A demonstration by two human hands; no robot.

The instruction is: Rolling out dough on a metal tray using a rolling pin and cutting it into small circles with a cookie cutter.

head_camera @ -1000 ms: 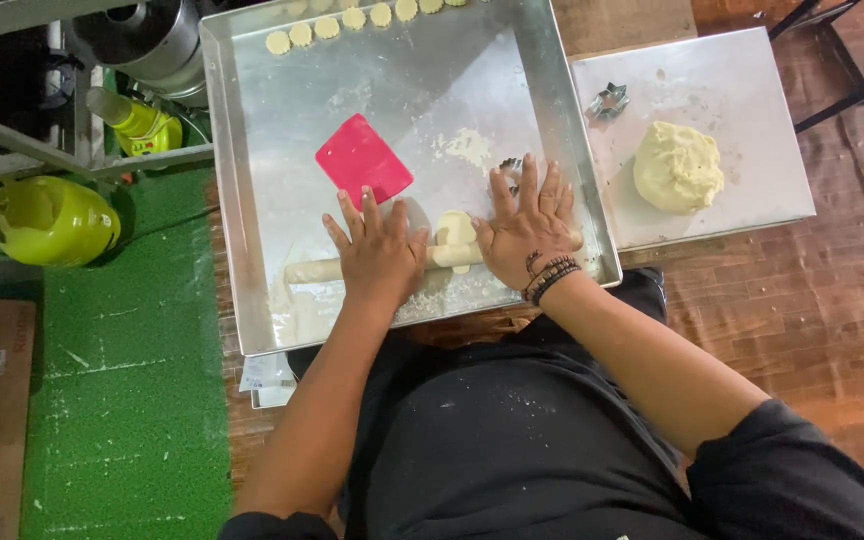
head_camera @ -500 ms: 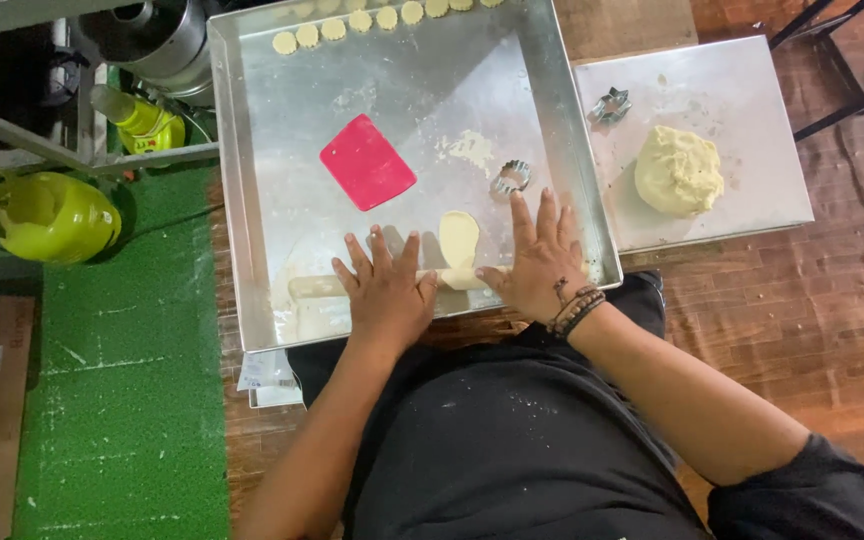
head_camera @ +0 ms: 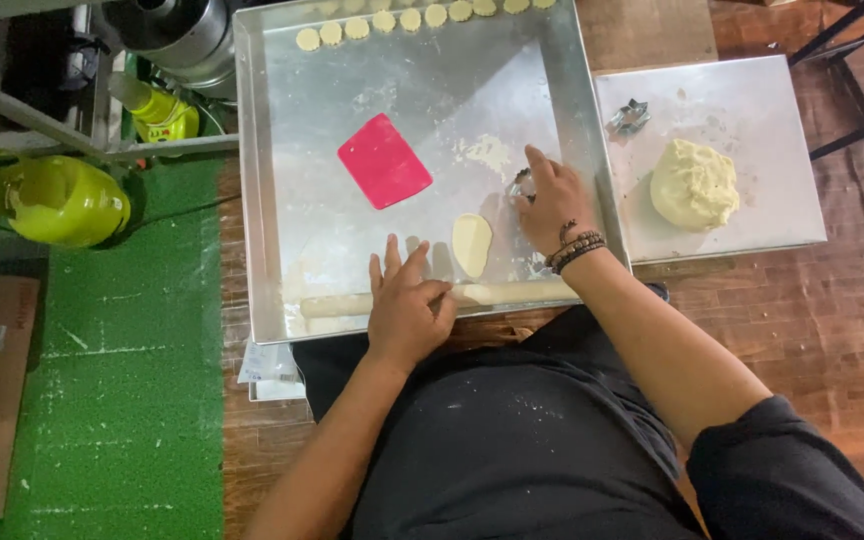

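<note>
A small flattened oval of pale dough (head_camera: 471,243) lies just below the middle of the frame on the floured floor of a large metal tray (head_camera: 252,200), and the step in hand looks like cutting shapes out of it. Just below the oval, a long wooden rolling pin (head_camera: 512,293) rests along the tray's lower edge, with the left hand (head_camera: 404,305) laid flat on it, fingers spread. To the right of the oval, the right hand (head_camera: 552,200), beaded bands at its wrist, has its fingers curled around a small metal cutter (head_camera: 520,186); whether they grip or only touch it cannot be told. The next move seems to call for bringing the cutter squarely over the dough. Farther out, a red scraper (head_camera: 384,160) lies upper left, cut rounds (head_camera: 384,21) line the top edge, and a dough lump (head_camera: 693,184) sits on a smaller tray (head_camera: 752,100) at right.
</note>
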